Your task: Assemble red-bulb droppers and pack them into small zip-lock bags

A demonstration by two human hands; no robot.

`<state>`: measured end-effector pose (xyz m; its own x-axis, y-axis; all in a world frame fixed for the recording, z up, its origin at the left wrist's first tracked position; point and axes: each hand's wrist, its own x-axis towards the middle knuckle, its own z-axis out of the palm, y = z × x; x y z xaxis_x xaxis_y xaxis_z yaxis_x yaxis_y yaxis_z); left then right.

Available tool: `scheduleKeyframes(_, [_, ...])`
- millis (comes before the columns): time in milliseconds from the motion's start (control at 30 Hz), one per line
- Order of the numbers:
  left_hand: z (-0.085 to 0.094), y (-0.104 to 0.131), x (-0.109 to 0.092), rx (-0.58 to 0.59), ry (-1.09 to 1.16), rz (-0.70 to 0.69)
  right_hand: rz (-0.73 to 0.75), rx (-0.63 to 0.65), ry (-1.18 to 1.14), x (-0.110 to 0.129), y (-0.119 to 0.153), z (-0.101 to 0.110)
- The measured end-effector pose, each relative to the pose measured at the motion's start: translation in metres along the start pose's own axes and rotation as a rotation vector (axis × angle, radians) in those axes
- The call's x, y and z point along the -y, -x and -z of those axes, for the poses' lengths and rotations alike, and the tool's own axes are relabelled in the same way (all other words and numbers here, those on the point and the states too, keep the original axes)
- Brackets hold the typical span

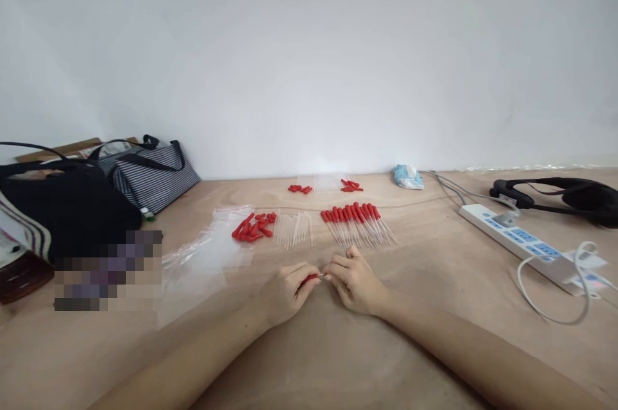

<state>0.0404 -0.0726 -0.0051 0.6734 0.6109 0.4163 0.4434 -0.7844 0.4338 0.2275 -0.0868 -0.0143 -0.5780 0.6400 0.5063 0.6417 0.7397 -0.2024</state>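
Observation:
My left hand [291, 291] is closed around a red rubber bulb [309, 279], its open end facing right. Pinched in my right hand [351, 281] is a clear dropper tube [321, 276], mostly hidden by the fingers; its end meets the bulb's mouth. Beyond my left hand lie a pile of loose red bulbs [253, 228] and a row of bare clear tubes [293, 230]. Past my right hand, several droppers with red bulbs on them [356, 223] lie side by side, tips toward me.
Clear plastic bags [207, 249] lie at left, near a black bag [72, 204] and a striped bag [154, 172]. More bulbs [351, 185] sit by the wall with a blue packet [408, 176]. A power strip [524, 246] with cables and a black headset [579, 199] are at right.

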Motion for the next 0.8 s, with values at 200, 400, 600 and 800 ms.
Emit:
scheduleKeyframes(200, [0.010,-0.003,0.013,-0.012,-0.021,-0.040,-0.059,0.093,0.054,0.001,-0.005,0.011])
scheduleKeyframes(400, [0.033,-0.002,0.042,-0.332,-0.384,0.172,-0.457,0.036,-0.007,-0.018,-0.027,0.004])
scheduleKeyframes(600, [0.048,0.003,0.074,-0.432,-0.682,0.531,-0.762,0.012,0.142,-0.035,-0.073,-0.020])
scheduleKeyframes(800, [0.053,0.007,0.081,-0.376,-0.738,0.571,-0.785,0.054,0.261,-0.039,-0.089,-0.029])
